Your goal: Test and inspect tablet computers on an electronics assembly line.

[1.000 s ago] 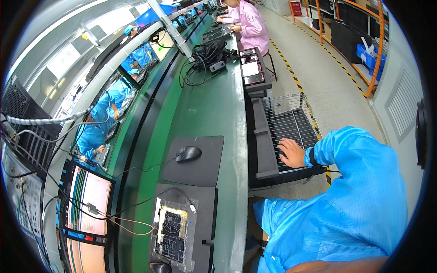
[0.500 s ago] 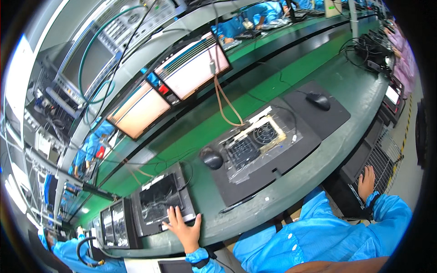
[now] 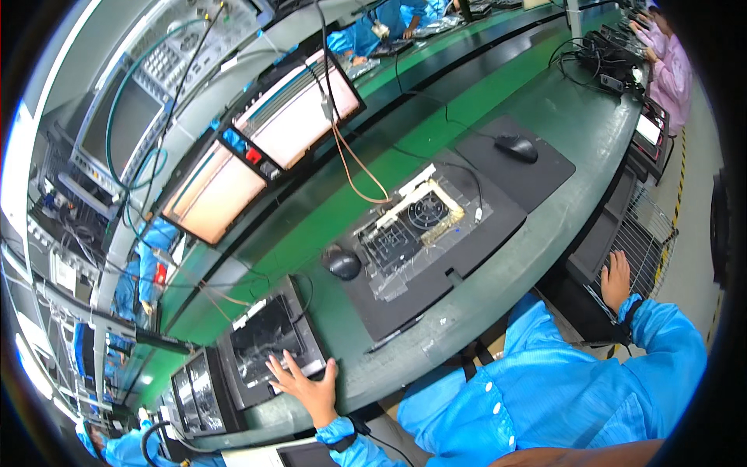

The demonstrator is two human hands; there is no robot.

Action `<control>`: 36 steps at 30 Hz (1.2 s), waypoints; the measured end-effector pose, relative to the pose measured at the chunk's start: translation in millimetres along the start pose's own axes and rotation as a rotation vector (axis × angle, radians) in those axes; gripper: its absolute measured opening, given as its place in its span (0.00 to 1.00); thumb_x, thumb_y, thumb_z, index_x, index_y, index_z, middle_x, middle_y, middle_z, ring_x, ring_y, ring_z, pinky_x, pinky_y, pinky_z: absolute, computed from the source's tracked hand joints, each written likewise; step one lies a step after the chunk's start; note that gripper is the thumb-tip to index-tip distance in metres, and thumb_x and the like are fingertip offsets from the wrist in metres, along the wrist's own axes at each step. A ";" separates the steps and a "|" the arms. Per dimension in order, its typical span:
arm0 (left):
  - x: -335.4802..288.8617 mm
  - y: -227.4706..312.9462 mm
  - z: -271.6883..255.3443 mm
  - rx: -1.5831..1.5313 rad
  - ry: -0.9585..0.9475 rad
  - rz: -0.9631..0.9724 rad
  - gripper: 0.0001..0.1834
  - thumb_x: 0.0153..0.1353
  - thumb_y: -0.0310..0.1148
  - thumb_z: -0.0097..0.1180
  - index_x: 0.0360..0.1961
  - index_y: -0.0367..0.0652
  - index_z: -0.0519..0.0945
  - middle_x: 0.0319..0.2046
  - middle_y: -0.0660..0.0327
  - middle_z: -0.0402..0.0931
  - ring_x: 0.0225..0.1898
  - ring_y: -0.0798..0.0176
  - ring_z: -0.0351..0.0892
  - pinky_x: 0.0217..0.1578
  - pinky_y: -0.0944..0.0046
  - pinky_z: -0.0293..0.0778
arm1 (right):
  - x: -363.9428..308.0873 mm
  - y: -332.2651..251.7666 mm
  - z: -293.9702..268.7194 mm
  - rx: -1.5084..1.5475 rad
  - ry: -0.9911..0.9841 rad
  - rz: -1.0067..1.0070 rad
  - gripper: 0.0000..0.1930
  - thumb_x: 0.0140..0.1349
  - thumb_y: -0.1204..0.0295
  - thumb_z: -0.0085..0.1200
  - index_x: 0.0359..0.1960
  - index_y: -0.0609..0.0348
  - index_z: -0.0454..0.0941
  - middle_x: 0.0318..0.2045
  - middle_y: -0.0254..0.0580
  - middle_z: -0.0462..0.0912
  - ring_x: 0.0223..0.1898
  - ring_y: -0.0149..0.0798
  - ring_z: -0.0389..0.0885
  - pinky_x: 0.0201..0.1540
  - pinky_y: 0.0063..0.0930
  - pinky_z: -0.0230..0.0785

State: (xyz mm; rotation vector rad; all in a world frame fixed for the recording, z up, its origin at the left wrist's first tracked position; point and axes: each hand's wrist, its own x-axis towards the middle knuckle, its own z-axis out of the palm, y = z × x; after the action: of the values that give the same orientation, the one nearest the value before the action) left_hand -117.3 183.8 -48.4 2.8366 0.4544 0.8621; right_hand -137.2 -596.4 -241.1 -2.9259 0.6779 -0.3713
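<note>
My left hand (image 3: 308, 389) is spread, with its fingertips at the near right edge of a dark flat fixture (image 3: 267, 339) that has a shiny black panel under clear film. Whether the fingers touch it or hover over it I cannot tell. Far to the right, my right hand (image 3: 615, 280) hangs beside the bench, fingers stretched, in front of a wire rack (image 3: 647, 226) and next to a black tray (image 3: 595, 257). Neither hand holds anything visible. Mid-bench, a second fixture (image 3: 412, 226) with a round fan-like shape lies taped on a dark mat (image 3: 436, 284).
Black mice (image 3: 342, 263) rest by the mats. Two monitors (image 3: 299, 109) stand behind, with a looped brown cable (image 3: 354, 175) hanging. A framed dark tray (image 3: 198, 389) sits at the left. Co-workers in blue (image 3: 362, 35) and pink (image 3: 671, 78) are across and to the right.
The whole view has shifted, so the bench and monitors appear further left and slightly higher. My left hand stays by the left fixture, fingers spread; my right hand stays by the rack.
</note>
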 end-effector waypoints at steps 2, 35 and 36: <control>0.7 -1.7 0.1 0.056 -0.043 -0.066 0.64 0.50 0.60 0.83 0.82 0.41 0.66 0.85 0.40 0.52 0.87 0.33 0.43 0.79 0.16 0.33 | 3.0 3.4 4.7 -0.003 0.000 -0.027 0.27 0.80 0.66 0.50 0.74 0.71 0.69 0.77 0.66 0.67 0.82 0.64 0.59 0.84 0.57 0.50; 3.3 8.1 -1.6 0.104 -0.099 -0.098 0.66 0.54 0.66 0.78 0.84 0.37 0.62 0.86 0.39 0.49 0.88 0.37 0.41 0.78 0.16 0.31 | 16.0 49.6 43.3 -0.137 -0.056 -0.026 0.27 0.85 0.64 0.45 0.78 0.68 0.67 0.81 0.62 0.64 0.83 0.62 0.58 0.85 0.52 0.51; 3.0 7.6 -1.4 0.079 -0.074 -0.099 0.67 0.54 0.66 0.78 0.83 0.36 0.61 0.86 0.39 0.49 0.88 0.36 0.41 0.78 0.16 0.31 | 16.2 51.9 45.1 -0.101 0.004 -0.080 0.27 0.85 0.64 0.45 0.78 0.68 0.67 0.81 0.61 0.64 0.83 0.61 0.58 0.85 0.52 0.50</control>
State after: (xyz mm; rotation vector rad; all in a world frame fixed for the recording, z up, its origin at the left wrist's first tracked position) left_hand -113.8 177.7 -43.9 2.8771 0.6270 0.7345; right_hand -133.0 -647.4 -289.8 -3.0556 0.5980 -0.3607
